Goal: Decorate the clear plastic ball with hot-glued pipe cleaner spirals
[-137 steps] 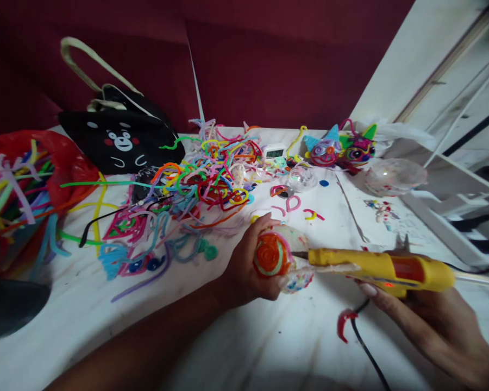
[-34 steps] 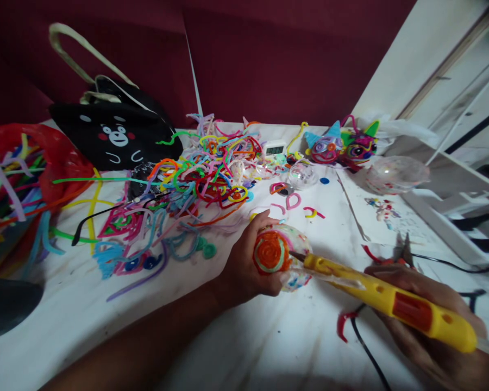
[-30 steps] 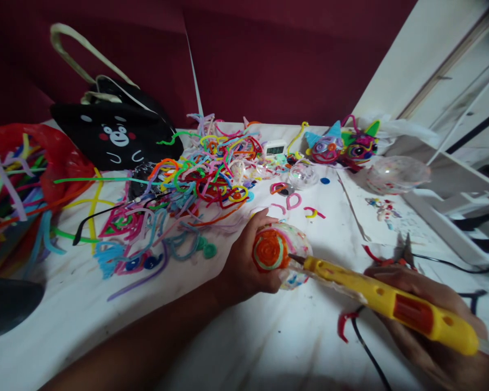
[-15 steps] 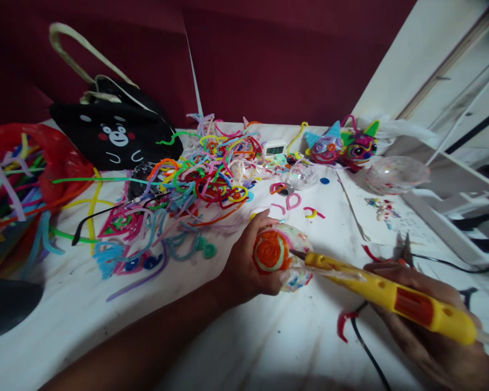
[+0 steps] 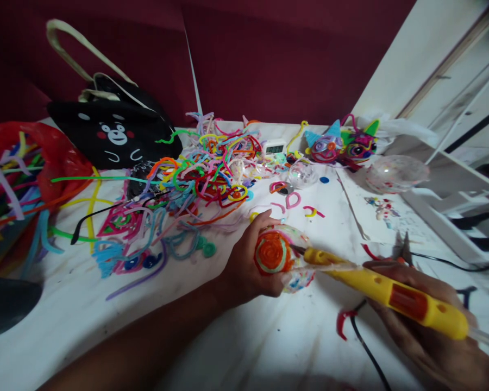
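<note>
My left hand [image 5: 248,266] is closed around a clear plastic ball [image 5: 301,282] flecked with colours. On the ball's near side sits an orange pipe-cleaner spiral [image 5: 271,254] with a pale green ring through it. In my right hand [image 5: 424,309] is a yellow hot glue gun [image 5: 391,290] with a red-orange trigger part, a glue stick jutting from its back end. Its dark nozzle points left and meets the ball beside the spiral's right edge; whether it touches cannot be made out. A pair of scissors [image 5: 405,250] lies just beyond my right hand.
A tangled heap of pipe cleaners [image 5: 212,168] covers the table's back middle. Behind it stand a black tote bag [image 5: 118,136], a small digital timer [image 5: 274,146] and two decorated balls [image 5: 326,145]. A clear half shell [image 5: 397,174] rests at right. Black cords run near my right hand.
The glue gun has shifted slightly left, its nozzle staying by the spiral's right edge. My left hand and the ball are nearly still.
</note>
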`<state>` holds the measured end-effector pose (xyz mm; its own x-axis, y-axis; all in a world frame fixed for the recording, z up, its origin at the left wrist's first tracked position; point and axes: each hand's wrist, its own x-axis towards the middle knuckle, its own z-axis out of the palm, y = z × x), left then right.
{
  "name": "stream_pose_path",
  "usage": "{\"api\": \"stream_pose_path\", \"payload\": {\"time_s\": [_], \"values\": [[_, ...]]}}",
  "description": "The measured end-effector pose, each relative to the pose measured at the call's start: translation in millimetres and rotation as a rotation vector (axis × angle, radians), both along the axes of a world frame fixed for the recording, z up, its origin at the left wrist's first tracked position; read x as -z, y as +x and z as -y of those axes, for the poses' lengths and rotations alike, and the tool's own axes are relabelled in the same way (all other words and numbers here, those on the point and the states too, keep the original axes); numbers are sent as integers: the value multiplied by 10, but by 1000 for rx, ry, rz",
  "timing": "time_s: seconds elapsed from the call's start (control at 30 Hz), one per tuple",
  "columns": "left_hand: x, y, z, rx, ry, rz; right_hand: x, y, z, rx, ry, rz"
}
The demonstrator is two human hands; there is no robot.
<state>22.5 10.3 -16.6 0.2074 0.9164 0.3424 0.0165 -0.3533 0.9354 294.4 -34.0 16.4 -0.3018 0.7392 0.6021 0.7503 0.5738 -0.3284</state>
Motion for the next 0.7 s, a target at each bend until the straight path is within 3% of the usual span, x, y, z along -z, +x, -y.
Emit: {"api": "stream_pose_path", "payload": {"time_s": [0.17, 0.4, 0.7], "values": [[4, 1, -3, 16, 14, 14, -145, -38, -45, -114, 51, 41], [50, -9, -14, 0, 15, 26, -35, 64, -53, -178, 8, -37], [7, -4, -30, -25, 29, 50, -80, 6, 7, -201, 10, -52]]}}
